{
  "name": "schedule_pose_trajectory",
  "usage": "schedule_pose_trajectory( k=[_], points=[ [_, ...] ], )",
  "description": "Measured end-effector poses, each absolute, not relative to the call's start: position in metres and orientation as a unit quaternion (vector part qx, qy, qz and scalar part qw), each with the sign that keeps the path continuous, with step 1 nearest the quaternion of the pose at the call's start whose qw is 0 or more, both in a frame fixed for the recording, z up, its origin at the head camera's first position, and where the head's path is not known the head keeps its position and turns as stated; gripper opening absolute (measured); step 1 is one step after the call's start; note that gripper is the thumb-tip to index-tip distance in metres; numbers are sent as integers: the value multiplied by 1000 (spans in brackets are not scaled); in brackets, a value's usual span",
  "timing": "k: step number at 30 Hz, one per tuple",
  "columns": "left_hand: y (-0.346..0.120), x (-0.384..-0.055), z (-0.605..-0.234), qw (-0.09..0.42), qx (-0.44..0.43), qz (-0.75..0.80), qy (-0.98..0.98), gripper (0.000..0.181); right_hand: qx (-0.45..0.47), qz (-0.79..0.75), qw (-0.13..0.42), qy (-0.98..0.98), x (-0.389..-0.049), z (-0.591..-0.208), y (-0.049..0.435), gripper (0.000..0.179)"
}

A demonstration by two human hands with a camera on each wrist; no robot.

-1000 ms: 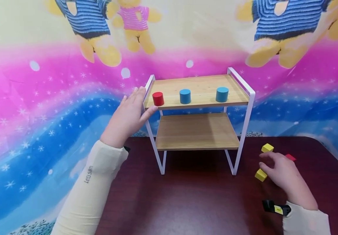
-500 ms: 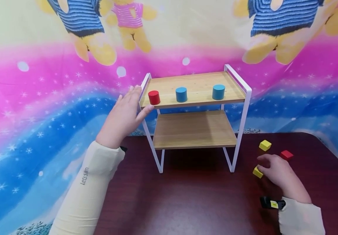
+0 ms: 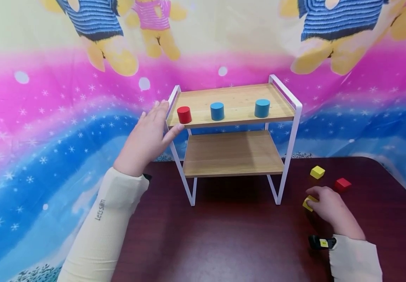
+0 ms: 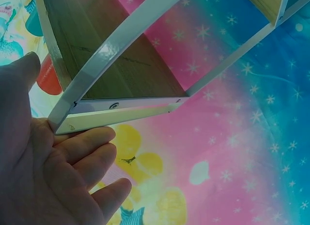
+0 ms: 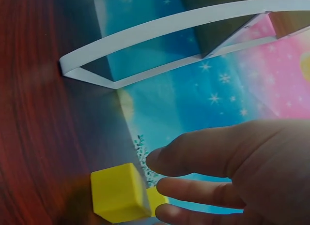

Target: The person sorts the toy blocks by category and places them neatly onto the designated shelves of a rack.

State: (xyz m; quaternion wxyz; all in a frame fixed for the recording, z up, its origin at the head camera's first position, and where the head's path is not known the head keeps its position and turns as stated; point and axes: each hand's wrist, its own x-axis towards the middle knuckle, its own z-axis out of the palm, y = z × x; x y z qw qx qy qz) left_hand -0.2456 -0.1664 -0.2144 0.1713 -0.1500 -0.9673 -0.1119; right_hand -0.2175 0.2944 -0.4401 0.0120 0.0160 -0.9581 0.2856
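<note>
A two-tier shelf with wooden boards and a white frame stands on the dark table. My left hand rests with extended fingers against its left side frame, its thumb pointing toward a red cylinder on the upper board. In the left wrist view, the fingers lie along the white bar. Over the table to the right, my right hand hovers at the nearer yellow block. The right wrist view has this yellow block just beyond the parted thumb and fingers, not gripped.
Two blue cylinders share the upper board with the red one. Behind the right hand lie another yellow block and a red block. A patterned cloth hangs behind the table.
My right hand has drawn lower and closer to the nearer yellow block, uncovering the red block behind it. The left hand keeps its place at the shelf; the head view has shifted slightly.
</note>
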Motion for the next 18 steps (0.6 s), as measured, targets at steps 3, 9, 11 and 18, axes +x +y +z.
schedule_pose_trajectory(
  k=[3,9,11,18],
  points=[
    [-166,-246,-213,172,-151,-111,-967,88,15,287,9,-958,-219,-443,295,40],
    [-166,-246,-212,170,-149,-114,-967,89,11,282,0,-959,-224,-448,293,39],
    [-166,-246,-212,169,-148,-114,-968,89,11,279,1,-960,-224,-449,293,37],
    [-166,-245,-212,171,-149,-117,-967,89,-2,274,-8,-962,-224,-451,292,34]
  ],
)
